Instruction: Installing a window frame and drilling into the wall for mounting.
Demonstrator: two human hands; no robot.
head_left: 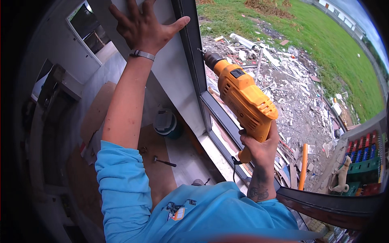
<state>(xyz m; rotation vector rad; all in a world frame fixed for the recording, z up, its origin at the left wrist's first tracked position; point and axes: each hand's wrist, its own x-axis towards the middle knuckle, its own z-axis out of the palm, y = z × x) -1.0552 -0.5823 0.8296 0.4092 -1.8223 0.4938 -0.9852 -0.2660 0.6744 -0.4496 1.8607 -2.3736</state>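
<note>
My right hand (263, 148) is wrapped round the handle of an orange power drill (245, 95). The drill is tilted, its black chuck (213, 60) pointing up and left, and a thin bit sticks out at the dark window frame (190, 48). Whether the bit touches the frame I cannot tell. My left hand (146, 30) lies with fingers spread against the pale wall (178, 87) left of the frame, its thumb reaching across the frame's edge. From the drill's handle a black cord (234, 170) hangs down.
Below on the floor are a hammer (165, 162), a lidded bucket (165, 122) and brown cardboard sheets (95, 109). Outside the window lie broken rubble (279, 81) and an orange pipe (303, 166). A pale dog (341, 176) is beside coloured crates (364, 166) at far right.
</note>
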